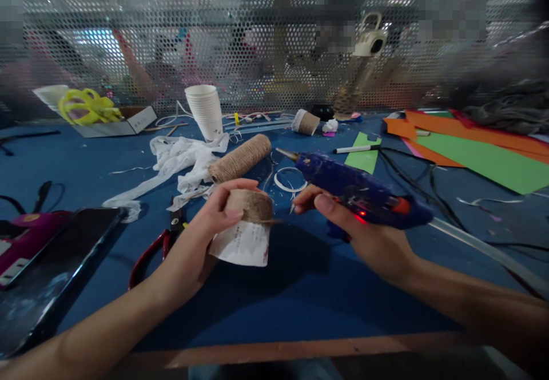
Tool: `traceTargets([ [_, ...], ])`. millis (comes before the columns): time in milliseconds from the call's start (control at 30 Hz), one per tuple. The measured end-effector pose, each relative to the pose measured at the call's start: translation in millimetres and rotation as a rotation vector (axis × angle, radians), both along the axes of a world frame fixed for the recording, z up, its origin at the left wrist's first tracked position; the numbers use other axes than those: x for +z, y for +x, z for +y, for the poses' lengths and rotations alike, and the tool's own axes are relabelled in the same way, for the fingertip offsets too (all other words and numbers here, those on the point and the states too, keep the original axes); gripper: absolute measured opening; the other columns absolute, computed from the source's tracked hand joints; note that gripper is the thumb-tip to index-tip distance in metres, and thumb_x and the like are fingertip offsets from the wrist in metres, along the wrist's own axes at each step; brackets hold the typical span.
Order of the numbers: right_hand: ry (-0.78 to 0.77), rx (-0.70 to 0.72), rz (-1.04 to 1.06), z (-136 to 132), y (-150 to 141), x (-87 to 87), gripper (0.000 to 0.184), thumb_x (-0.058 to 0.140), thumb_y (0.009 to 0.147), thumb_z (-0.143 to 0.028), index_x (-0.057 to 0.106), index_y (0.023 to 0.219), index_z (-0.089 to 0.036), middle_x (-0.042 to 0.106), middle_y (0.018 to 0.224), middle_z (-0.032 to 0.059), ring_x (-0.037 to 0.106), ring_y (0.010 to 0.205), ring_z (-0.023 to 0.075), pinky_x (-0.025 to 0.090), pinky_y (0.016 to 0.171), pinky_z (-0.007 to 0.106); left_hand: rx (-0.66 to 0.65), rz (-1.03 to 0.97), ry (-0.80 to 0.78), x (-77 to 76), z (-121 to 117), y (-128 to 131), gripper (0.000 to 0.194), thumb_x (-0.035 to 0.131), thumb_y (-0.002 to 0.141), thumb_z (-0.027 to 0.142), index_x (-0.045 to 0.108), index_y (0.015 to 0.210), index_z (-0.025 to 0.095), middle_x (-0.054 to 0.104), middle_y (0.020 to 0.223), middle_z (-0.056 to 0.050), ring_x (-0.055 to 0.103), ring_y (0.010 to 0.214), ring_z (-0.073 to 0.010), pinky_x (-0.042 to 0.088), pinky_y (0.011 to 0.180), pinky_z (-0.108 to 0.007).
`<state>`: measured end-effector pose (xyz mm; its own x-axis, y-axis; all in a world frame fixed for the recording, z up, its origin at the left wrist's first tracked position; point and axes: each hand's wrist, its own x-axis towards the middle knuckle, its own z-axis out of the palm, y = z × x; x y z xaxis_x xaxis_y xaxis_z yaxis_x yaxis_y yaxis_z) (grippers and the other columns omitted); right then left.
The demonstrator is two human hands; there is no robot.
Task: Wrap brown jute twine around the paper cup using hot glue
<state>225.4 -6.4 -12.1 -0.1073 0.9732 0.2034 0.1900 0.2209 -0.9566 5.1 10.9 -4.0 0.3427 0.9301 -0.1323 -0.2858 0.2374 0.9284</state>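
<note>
My left hand [214, 220] is closed around a paper cup [243, 244], tilted with its white mouth toward me. Brown twine [253, 202] is wound round the cup's narrower end, and a short strand sticks out to the right. In my right hand [360, 231] is a blue glue gun [360, 188], its nozzle pointing left above the table and apart from the cup. A red light glows on its body, and a long clear glue stick [484, 249] comes out of its back. Just beyond the cup lies a spool of twine [241, 158].
Red-handled pliers [165, 245] and a phone [55, 277] lie at left. White cloth strips [184, 159], stacked paper cups [204, 111] and another twine-wrapped cup [306, 122] are farther back. Coloured paper [484, 157], a marker [355, 149] and black cables [407, 177] lie right. A perforated metal panel [257, 42] stands behind.
</note>
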Motion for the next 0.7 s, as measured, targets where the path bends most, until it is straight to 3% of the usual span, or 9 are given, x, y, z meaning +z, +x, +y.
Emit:
traceTargets([
  [133, -0.062, -0.031, -0.073, 1.6, -7.1, 0.8, 0.029, 0.064, 0.089, -0.052, 0.071, 0.088, -0.023, 0.073, 0.096, 0.0038, 0.067, 0.095, 0.0225, 0.054, 0.085, 0.037, -0.042, 0.072, 0.005, -1.6, -2.5, 2.6, 0.035, 0.068, 0.078, 0.029, 0.062, 0.112, 0.026, 0.073, 0.103, -0.003, 0.069, 0.074, -0.0178, 0.054, 0.059, -0.024],
  [333, -0.062, 0.104, -0.034, 1.6, -11.1, -0.2, 0.020, 0.071, 0.084, -0.039, 0.060, 0.079, -0.023, 0.066, 0.086, -0.0011, 0.062, 0.081, 0.0159, 0.052, 0.075, 0.029, -0.037, 0.125, 0.030, -3.4, -2.1, 2.8, 0.037, 0.066, 0.081, 0.034, 0.059, 0.117, 0.027, 0.071, 0.098, -0.003, 0.066, 0.068, -0.0197, 0.052, 0.056, -0.028],
  [533, -0.104, 0.138, 0.011, 2.2, -12.4, 2.0, 0.027, 0.073, 0.081, -0.032, 0.051, 0.072, -0.022, 0.065, 0.087, -0.0018, 0.061, 0.081, 0.0140, 0.051, 0.077, 0.028, -0.024, 0.158, 0.041, -2.8, -1.5, 1.8, 0.041, 0.068, 0.078, 0.038, 0.058, 0.117, 0.028, 0.070, 0.089, -0.002, 0.065, 0.065, -0.0203, 0.051, 0.055, -0.028],
  [700, -0.128, 0.187, 0.060, 2.4, -10.3, 1.8, 0.028, 0.075, 0.080, -0.028, 0.048, 0.072, -0.023, 0.064, 0.087, -0.0028, 0.059, 0.082, 0.0131, 0.050, 0.078, 0.027, -0.009, 0.159, 0.037, -3.8, -1.8, -0.4, 0.041, 0.067, 0.080, 0.036, 0.058, 0.119, 0.028, 0.070, 0.095, -0.002, 0.067, 0.071, -0.0203, 0.052, 0.058, -0.027],
])
